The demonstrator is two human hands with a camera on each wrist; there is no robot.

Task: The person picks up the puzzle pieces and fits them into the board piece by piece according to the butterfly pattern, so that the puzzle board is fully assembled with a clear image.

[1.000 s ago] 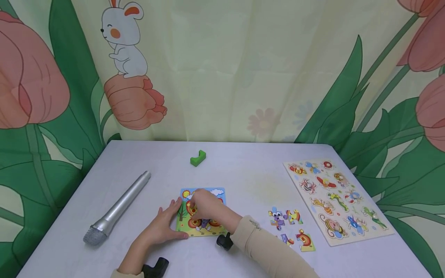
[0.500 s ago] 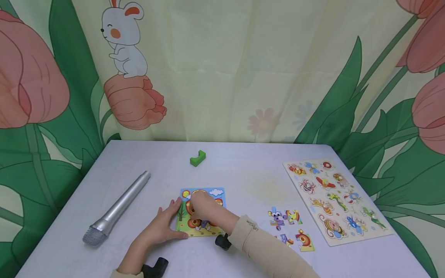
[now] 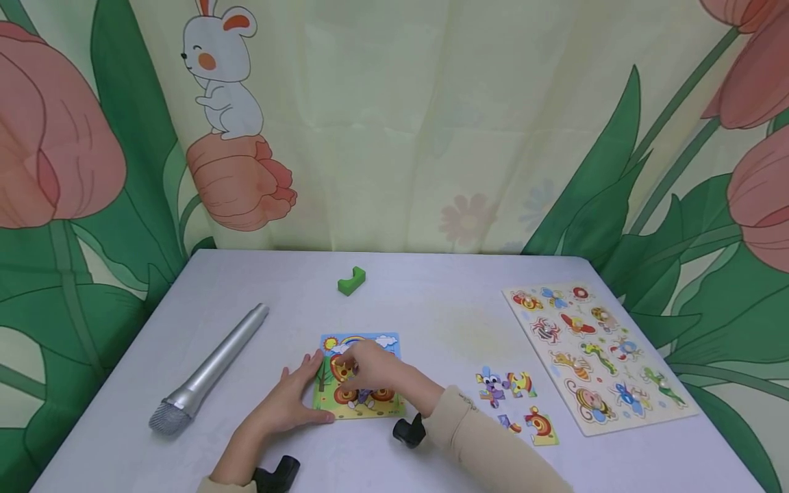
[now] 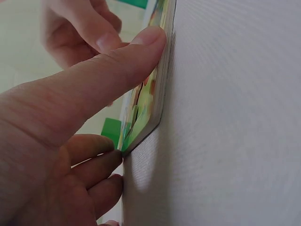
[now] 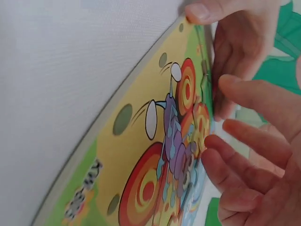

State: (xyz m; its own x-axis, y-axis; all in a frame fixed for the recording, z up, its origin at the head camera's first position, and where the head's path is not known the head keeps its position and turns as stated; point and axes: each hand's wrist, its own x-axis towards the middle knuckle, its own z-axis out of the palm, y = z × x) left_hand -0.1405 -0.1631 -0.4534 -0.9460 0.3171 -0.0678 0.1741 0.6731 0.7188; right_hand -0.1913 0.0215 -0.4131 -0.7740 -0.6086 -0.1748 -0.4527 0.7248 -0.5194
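A colourful jigsaw board (image 3: 385,409) lies flat near the middle of the white table, printed with a sun, a rainbow and a purple-bodied butterfly. My left hand (image 3: 286,400) steadies its near left corner: the thumb (image 4: 141,44) presses the near edge while the other fingers lie along the left side. Over the picture hovers my right hand (image 3: 376,366), hiding part of it. In the right wrist view those fingers (image 5: 258,101) are spread and loosely bent, with nothing between them. Cut lines between fitted pieces show on the butterfly there.
Several loose jigsaw pieces (image 3: 491,388) lie right of the board. Beyond them is a large white board (image 3: 647,421) with animal and insect pictures. A silver microphone (image 3: 209,373) lies at the left, and a green block (image 3: 351,281) sits toward the far edge.
My right hand has drawn back slightly toward the near right, its fingers loosening, and the rainbow on the jigsaw board now shows more. My left hand stays put.
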